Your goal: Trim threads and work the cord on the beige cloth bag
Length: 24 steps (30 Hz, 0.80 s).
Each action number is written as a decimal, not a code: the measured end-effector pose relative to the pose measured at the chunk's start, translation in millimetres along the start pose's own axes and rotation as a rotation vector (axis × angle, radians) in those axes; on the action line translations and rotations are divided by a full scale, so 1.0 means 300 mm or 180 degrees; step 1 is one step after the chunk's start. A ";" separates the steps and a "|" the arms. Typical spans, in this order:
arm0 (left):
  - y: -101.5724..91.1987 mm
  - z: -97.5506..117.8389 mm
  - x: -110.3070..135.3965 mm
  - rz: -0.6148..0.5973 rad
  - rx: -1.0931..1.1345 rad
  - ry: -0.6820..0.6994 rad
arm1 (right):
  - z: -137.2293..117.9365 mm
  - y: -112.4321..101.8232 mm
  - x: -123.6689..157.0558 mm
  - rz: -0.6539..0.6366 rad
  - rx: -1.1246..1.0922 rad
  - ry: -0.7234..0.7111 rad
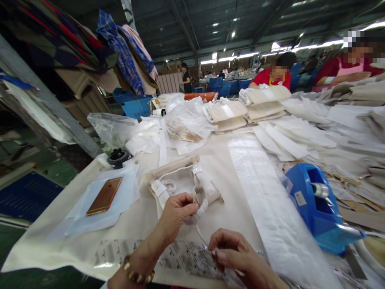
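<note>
My left hand point(175, 214), with a bead bracelet on its wrist, pinches the white strap of a cream fabric bag point(180, 180) lying on the table. My right hand point(233, 251) rests with its fingers closed on a clear plastic bag printed with text point(183, 259) at the table's near edge. A thin string runs between the two hands.
A gold phone point(104, 196) lies on clear plastic at the left. A blue tape dispenser point(320, 206) stands at the right, beside a long strip of plastic bags point(264, 200). Folded cream bags point(261, 104) are stacked at the back. Two people in red work beyond the table.
</note>
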<state>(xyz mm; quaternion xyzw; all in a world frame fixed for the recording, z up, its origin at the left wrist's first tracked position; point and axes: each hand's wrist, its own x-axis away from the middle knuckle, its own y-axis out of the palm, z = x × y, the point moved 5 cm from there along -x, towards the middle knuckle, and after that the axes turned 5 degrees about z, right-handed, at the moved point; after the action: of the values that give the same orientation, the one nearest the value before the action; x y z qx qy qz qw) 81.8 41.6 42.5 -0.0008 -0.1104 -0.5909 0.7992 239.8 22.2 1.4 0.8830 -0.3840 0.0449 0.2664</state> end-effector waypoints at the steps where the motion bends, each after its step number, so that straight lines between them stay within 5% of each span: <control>1: 0.002 -0.003 0.006 -0.0043 -0.0073 0.0017 | -0.004 0.009 0.006 -0.0068 -0.0407 0.0076; 4: 0.000 -0.002 0.025 -0.0141 -0.0351 0.0204 | -0.001 0.033 0.001 -0.0003 -0.1042 0.0134; 7: -0.007 0.008 0.043 -0.0177 -0.0597 0.0441 | -0.005 0.048 -0.027 0.0173 -0.0954 -0.0187; 15: -0.035 -0.021 0.068 0.0253 -0.0949 0.0700 | -0.063 0.045 -0.057 0.1199 0.2156 -0.2021; 20: -0.029 -0.032 0.070 0.0506 -0.0835 0.0711 | -0.076 0.080 -0.034 0.1419 0.3291 -0.3192; 24: -0.021 -0.026 0.063 0.0545 -0.0744 0.0678 | -0.075 0.079 -0.032 0.1335 0.3606 -0.3372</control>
<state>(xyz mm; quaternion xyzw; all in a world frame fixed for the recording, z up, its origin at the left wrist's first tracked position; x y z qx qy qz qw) 82.4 20.8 37.5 -0.0405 0.0449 -0.5262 0.8482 219.3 26.2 28.2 0.6974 -0.5360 -0.1430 -0.4537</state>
